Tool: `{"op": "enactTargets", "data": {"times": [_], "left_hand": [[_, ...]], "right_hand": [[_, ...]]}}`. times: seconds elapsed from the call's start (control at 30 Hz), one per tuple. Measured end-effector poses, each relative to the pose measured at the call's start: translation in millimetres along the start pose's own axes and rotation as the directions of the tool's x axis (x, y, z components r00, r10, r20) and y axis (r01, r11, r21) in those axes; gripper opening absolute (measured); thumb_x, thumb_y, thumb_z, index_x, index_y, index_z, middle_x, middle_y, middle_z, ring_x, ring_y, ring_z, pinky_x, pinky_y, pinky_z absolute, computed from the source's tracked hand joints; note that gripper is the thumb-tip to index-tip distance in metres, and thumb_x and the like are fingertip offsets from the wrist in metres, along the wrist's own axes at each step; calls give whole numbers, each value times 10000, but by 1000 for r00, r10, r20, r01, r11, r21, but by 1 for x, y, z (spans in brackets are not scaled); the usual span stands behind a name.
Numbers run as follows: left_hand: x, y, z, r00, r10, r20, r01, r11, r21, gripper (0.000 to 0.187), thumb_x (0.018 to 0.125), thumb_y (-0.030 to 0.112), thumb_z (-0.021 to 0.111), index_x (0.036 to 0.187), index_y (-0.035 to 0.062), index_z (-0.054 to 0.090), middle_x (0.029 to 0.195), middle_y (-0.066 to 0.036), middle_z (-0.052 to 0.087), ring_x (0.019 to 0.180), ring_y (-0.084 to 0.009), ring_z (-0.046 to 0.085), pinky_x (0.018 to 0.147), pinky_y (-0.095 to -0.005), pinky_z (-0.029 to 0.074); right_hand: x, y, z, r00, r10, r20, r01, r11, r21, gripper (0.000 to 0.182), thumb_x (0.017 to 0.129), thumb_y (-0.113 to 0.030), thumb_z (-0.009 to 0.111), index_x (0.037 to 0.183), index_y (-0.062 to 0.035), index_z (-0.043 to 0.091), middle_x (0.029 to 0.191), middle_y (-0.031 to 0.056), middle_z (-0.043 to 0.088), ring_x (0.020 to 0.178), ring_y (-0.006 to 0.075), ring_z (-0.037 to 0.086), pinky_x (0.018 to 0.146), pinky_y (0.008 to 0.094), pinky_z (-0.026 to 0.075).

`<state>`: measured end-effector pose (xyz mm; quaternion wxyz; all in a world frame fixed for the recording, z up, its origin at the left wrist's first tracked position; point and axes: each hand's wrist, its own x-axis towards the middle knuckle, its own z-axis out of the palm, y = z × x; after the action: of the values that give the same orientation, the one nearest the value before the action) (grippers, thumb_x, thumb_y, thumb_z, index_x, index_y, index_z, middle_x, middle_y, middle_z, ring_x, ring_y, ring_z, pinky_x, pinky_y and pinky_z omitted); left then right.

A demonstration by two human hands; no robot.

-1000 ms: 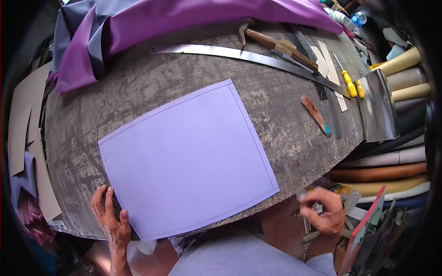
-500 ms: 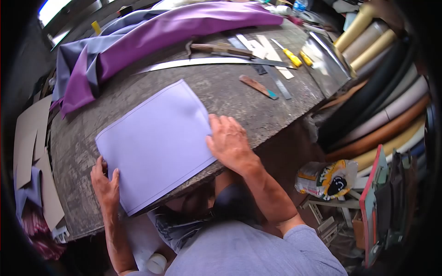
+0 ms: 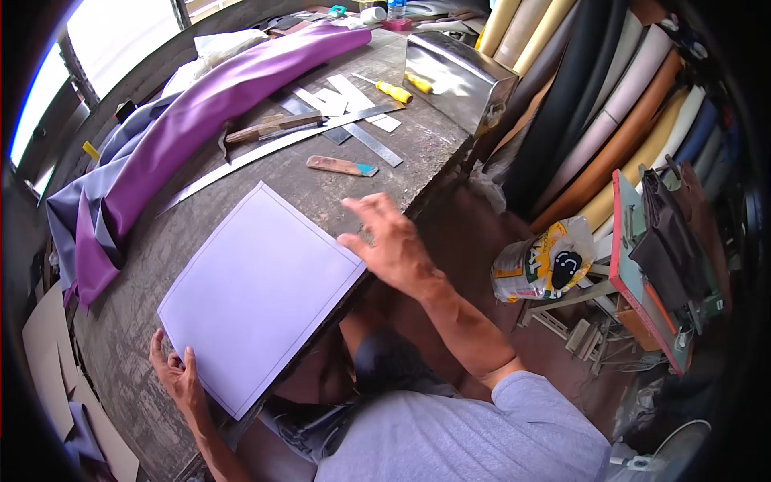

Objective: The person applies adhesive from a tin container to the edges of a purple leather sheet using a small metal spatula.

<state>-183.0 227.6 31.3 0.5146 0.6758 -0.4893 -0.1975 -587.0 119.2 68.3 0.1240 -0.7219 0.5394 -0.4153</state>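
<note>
A lavender, leather-like panel (image 3: 257, 297) with a thin line running just inside its border lies on the worn worktable (image 3: 120, 353), at the edge nearest my body. My left hand (image 3: 178, 377) rests at the panel's left side, thumb right at the edge and the other fingers apart outside it. Over the panel's right corner, my right hand (image 3: 389, 245) is open, fingers stretched forward and thumb pointing to the corner. Beyond the panel lie a knife-like tool with a worn handle and teal end (image 3: 341, 165) and a long metal ruler (image 3: 233, 165).
Purple and grey material (image 3: 161, 136) drapes along the far left. A hammer (image 3: 269, 128), a yellow-handled screwdriver (image 3: 393, 90), pale strips (image 3: 365, 100) and a shiny metal block (image 3: 450, 72) sit farther back. Rolls of material (image 3: 578, 120) and a printed bag (image 3: 542, 261) stand right of the table.
My right hand has come off the panel's right edge and opened. My left hand stays at the left side. The view has swung to the right.
</note>
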Motion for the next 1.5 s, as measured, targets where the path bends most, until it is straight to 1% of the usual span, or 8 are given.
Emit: {"op": "enactTargets", "data": {"times": [0.17, 0.33, 0.47, 0.57, 0.7, 1.07, 1.33, 1.5], "left_hand": [[-10, 7, 9, 997, 49, -55, -49, 999, -10, 551, 945, 12, 579, 1462, 1, 388, 1492, -139, 384, 936, -136, 549, 805, -268, 487], [-13, 15, 12, 997, 68, -33, -65, 993, 103, 537, 947, 0, 537, 1460, 2, 377, 1543, -168, 316, 1091, -203, 565, 953, -336, 489], [-19, 23, 10, 998, 64, 21, -67, 978, 197, 532, 941, 11, 525, 1452, 1, 381, 1550, -162, 302, 1217, -222, 498, 1031, -370, 434], [-16, 28, 8, 998, 37, 44, -44, 983, 179, 516, 935, 27, 518, 1438, 13, 406, 1551, -166, 299, 1347, -281, 420, 1121, -426, 346], [-9, 40, 7, 986, 153, 60, -162, 961, 222, 465, 942, 146, 629, 1350, -38, 502, 1455, -226, 460, 1321, -387, 447, 1092, -477, 363], [-6, 42, 4, 981, 153, 122, -180, 950, 255, 491, 960, 170, 635, 1376, -47, 490, 1462, -213, 446, 1320, -359, 452, 1069, -448, 383], [-21, 30, -1, 970, 159, 183, -222, 887, 405, 529, 875, 21, 561, 1396, 21, 465, 1509, -190, 368, 1418, -362, 349, 1170, -509, 262], [-26, 31, 0, 979, 144, 142, -189, 901, 390, 536, 866, 44, 574, 1394, 57, 482, 1491, -191, 394, 1416, -369, 352, 1157, -514, 290]], "right_hand": [[23, 159, -76, 758, 283, -588, -277, 955, 102, 323, 901, -159, 723, 1184, -20, 654, 993, 81, 638, 766, 133, 622, 696, 299, 542], [72, 286, -133, 599, 508, -619, -265, 855, 445, 364, 916, -151, 659, 1245, -1, 621, 1054, 74, 665, 865, 138, 626, 735, 278, 528], [91, 299, -159, 727, 406, -553, -286, 912, 293, 317, 927, -204, 626, 1185, -32, 689, 1087, 37, 676, 931, 147, 605, 808, 296, 480], [96, 288, -156, 672, 406, -619, -305, 914, 269, 346, 965, -237, 630, 1253, -48, 663, 1119, 13, 673, 996, 133, 593, 868, 304, 460], [92, 286, -157, 634, 494, -595, -65, 801, 595, 354, 971, -169, 599, 1306, -58, 630, 1186, 6, 669, 1102, 128, 583, 964, 322, 418], [111, 225, -142, 793, 127, -595, -167, 986, -12, 647, 825, -78, 603, 1449, -47, 431, 1318, 132, 538, 1189, 280, 571, 981, 393, 483], [109, 242, -155, 865, 175, -470, -258, 959, -118, 721, 813, -104, 658, 1486, -54, 404, 1191, 221, 632, 1079, 324, 631, 947, 377, 503], [110, 205, -87, 765, 56, -642, -335, 886, -321, 794, 771, -159, 712, 1473, 4, 381, 1345, 293, 500, 1240, 428, 498, 1059, 460, 419]]}}
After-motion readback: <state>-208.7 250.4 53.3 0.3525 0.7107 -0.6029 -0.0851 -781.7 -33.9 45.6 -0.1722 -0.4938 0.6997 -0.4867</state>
